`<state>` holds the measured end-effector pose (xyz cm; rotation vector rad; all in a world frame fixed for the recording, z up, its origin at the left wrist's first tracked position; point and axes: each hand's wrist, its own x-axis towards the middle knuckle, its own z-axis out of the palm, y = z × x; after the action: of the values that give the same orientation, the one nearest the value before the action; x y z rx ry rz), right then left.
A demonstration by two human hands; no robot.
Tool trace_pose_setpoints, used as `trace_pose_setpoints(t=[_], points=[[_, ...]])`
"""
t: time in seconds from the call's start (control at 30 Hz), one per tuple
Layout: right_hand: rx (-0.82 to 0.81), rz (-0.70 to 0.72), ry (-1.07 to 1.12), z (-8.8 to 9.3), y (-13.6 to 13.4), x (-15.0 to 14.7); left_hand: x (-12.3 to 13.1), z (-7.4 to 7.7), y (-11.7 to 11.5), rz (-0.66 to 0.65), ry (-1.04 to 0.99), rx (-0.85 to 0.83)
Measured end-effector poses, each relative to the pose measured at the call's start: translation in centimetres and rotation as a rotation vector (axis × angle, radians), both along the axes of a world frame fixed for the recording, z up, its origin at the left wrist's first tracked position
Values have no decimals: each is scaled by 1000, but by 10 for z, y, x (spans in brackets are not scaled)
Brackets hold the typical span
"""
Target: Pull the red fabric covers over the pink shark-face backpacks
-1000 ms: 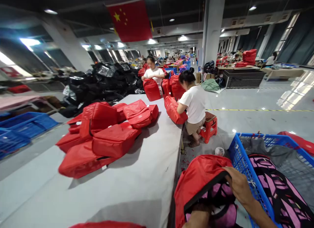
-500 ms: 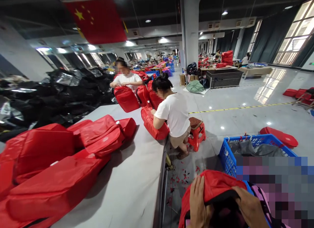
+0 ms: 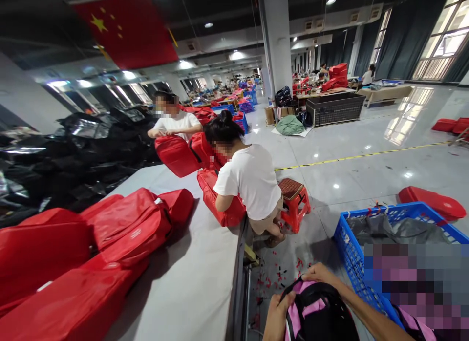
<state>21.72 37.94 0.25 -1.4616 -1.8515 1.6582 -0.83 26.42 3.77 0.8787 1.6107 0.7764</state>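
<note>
At the lower middle, a pink and black bag (image 3: 324, 314) is in my two hands, its lower part cut off by the frame. My left hand (image 3: 280, 309) is closed on the bag's black edge at the left side. Higher up and to the right, my right hand (image 3: 320, 275) pinches the far end of that same dark edge, its forearm reaching across beside the bag. The bag is off to the right of the white table (image 3: 190, 263), above the floor.
Several red bags (image 3: 128, 228) lie on the table. Two people in white tops handle red bags at its far end. A red stool (image 3: 295, 204) stands behind the nearer person. At right is a blue crate (image 3: 348, 253) holding grey material; scraps (image 3: 280, 277) litter the floor.
The red fabric at my hands is out of sight, and the bag now shows pink and black. My right hand has moved up and left. The view has shifted a little; the nearer person leans lower.
</note>
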Motion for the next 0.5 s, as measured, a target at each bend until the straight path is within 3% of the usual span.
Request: trace_pose_setpoints(t=[0.1,0.23,0.33,0.4,0.5], points=[[-54,13,47,-3,10,-14,2,16,6,51,-79,-125],[59,-50,98,37,0,3,1,40,-11,-53,-150,-64],[158,-118,108,54,-22,22,5,39,-33,-70,-166,53],[152,-159,92,46,-36,24,10,29,-42,-81,-104,64],[75,-212,23,20,-44,13,16,17,-41,-94,23,7]])
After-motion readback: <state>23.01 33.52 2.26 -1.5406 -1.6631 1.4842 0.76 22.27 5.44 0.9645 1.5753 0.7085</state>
